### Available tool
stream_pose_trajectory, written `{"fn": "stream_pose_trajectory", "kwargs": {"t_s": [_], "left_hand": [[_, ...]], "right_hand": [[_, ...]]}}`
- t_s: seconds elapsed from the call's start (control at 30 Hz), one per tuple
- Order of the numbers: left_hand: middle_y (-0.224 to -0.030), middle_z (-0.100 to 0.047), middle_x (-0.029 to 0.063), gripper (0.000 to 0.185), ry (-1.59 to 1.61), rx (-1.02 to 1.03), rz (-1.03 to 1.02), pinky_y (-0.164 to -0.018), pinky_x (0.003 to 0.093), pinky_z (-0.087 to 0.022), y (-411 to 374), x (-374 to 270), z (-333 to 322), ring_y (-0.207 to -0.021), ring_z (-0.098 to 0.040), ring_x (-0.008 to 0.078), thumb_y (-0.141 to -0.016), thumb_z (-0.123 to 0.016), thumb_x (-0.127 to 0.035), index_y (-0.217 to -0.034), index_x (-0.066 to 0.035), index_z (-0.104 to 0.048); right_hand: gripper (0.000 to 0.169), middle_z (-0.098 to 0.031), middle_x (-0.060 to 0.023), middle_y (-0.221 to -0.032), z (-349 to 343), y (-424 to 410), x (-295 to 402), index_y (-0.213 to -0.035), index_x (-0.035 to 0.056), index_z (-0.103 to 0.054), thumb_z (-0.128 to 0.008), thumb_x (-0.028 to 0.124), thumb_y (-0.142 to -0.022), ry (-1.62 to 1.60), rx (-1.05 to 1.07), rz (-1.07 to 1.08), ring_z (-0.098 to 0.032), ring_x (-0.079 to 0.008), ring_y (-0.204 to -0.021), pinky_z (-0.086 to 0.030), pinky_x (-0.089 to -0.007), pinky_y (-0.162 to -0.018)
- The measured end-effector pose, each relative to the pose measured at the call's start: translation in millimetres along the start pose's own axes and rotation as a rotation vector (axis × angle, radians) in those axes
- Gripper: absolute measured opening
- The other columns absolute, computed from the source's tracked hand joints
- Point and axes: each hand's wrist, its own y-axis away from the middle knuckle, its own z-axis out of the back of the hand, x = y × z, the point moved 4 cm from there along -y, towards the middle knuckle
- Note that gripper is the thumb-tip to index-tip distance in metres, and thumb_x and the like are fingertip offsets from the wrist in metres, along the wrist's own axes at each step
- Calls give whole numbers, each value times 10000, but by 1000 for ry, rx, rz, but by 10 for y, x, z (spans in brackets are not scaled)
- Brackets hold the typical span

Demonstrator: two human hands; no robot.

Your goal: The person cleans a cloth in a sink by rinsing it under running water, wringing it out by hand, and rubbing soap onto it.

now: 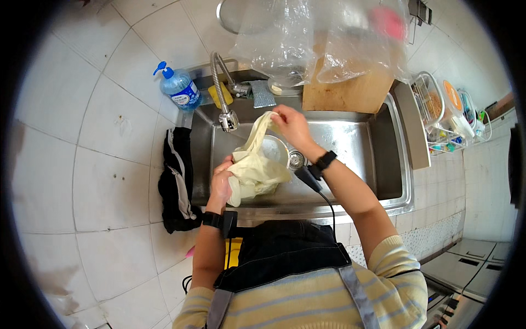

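Observation:
A pale yellow cloth item (pixel 259 172), wet-looking and bunched, hangs between my two hands over the stainless steel sink (pixel 349 164). My left hand (pixel 222 183) grips its lower left side. With thumb and fingers, my right hand (pixel 292 125) pinches the upper end of a stretched strip of it. Beneath the cloth, partly hidden, a round white bowl (pixel 274 149) sits on the sink floor beside the drain strainer (pixel 296 159). The faucet's spray head (pixel 228 121) points down just left of the raised strip.
A blue pump bottle (pixel 181 89) and a yellow sponge (pixel 220 95) stand behind the sink. Black-and-white fabric (pixel 177 181) lies along its left rim. Clear plastic bags (pixel 283 45) hang before a wooden board (pixel 349 92) at the back. Wire racks (pixel 444 115) hold containers at right.

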Motion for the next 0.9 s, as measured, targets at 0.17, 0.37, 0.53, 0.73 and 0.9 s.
{"fn": "stream_pose_trajectory", "kwargs": {"t_s": [0.17, 0.37, 0.53, 0.73, 0.9], "left_hand": [[-1178, -456, 80, 296, -132, 199, -133, -979, 274, -285, 65, 13, 27, -1141, -417, 195, -670, -471, -77, -895, 64, -602], [-1067, -446, 55, 359, -452, -28, -266, -949, 283, -317, 251, -368, 133, -1063, -442, 176, -724, -473, -42, -1077, -22, -534], [-915, -428, 5, 366, -723, -179, -421, -756, 215, -381, 237, -847, 257, -861, -449, 107, -680, -460, 98, -1000, -76, -424], [-869, -410, 0, 359, -555, 82, -454, -756, 197, -344, 311, -1536, -237, -810, -423, 97, -619, -417, 135, -911, -74, -424], [-854, -414, 13, 316, -670, 448, -428, -775, 193, -324, 451, -1675, -701, -805, -416, 113, -582, -429, 131, -821, -76, -429]], "right_hand": [[133, -612, -75, -734, -438, 18, -677, -906, 29, -568, -518, 150, -884, -436, 39, -196, -599, -153, -656, -473, -297, -601], [129, -596, -52, -800, -81, 680, -1031, -841, 19, -527, -488, 128, -898, -606, 255, -326, -559, -110, -713, -483, -282, -670], [202, -613, -152, -757, -192, 1157, -1061, -890, 22, -588, -547, 206, -818, 201, 583, -164, -599, -296, -734, -464, -399, -682], [417, -510, -164, -1122, -543, 1157, -1028, -1183, 74, -483, -579, 199, -798, 630, 824, 4, -497, -322, -1060, -424, -401, -899], [472, -497, -157, -1216, -725, 683, -312, -1237, 57, -458, -605, 135, -795, -259, 401, 124, -449, -312, -1165, -356, -389, -987]]}}
